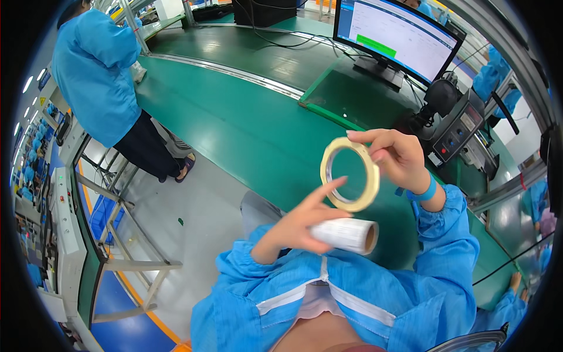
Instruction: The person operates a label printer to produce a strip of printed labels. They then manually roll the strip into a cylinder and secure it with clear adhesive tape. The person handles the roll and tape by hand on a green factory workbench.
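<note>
While held up over the near edge of the green worktop (246, 129), pale yellow ring of tape (350, 174): pinched by right hand (399, 158), fingered by left hand (299, 226), itself clutching white paper-label roll (346, 234). Overloaded left grip; likely slip, roll dropping floorward.

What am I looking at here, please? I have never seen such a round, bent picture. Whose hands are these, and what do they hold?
The picture comes from a wide fisheye camera worn on a person's head, looking down, so straight edges bend near the rim. The two blue sleeves from below are that person's own arms. The right hand holds up a beige ring of tape. The left hand grips a white roll on a cardboard core, and its forefinger touches the ring. Behind them is a long green workbench with a monitor and a dark device with buttons. Another person in a blue coat stands at upper left.
</note>
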The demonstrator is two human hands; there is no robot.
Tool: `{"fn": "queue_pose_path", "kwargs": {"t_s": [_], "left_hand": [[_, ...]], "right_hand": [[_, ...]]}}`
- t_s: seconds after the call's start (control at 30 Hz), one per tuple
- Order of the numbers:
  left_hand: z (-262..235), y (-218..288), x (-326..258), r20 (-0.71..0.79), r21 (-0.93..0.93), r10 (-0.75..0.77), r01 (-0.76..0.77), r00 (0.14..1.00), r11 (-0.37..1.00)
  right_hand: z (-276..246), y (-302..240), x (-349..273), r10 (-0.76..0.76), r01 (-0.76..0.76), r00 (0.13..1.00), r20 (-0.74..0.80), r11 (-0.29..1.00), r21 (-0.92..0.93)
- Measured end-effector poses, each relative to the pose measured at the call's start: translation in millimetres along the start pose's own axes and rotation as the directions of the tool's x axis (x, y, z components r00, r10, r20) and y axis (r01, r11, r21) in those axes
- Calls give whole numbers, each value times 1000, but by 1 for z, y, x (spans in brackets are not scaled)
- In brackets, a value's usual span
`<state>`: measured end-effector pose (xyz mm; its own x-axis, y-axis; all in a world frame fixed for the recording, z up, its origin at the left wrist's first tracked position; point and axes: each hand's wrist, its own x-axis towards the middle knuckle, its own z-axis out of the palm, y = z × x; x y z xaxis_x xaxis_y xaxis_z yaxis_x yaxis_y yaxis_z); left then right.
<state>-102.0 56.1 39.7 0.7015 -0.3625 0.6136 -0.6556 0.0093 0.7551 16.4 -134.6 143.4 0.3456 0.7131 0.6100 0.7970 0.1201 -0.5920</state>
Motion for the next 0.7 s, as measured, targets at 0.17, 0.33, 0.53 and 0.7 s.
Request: {"fn": "queue_pose_path", "kwargs": {"t_s": [0.17,0.33,0.53,0.7], "left_hand": [[-11,-11,-14,-25,-773,-200,108,980,625],[8,10,-19,174,-877,-122,210,977,431],[-6,-9,4,505,-636,217,190,835,748],[-7,28,8,361,390,-449,305,817,869]], "right_hand": [[14,-2,-6,7,-26,999,40,863,505],[44,-2,-5,-132,15,989,72,561,828],[7,-7,11,-295,188,922,251,908,375],[-5,-6,22,-296,300,925,239,954,20]]}}
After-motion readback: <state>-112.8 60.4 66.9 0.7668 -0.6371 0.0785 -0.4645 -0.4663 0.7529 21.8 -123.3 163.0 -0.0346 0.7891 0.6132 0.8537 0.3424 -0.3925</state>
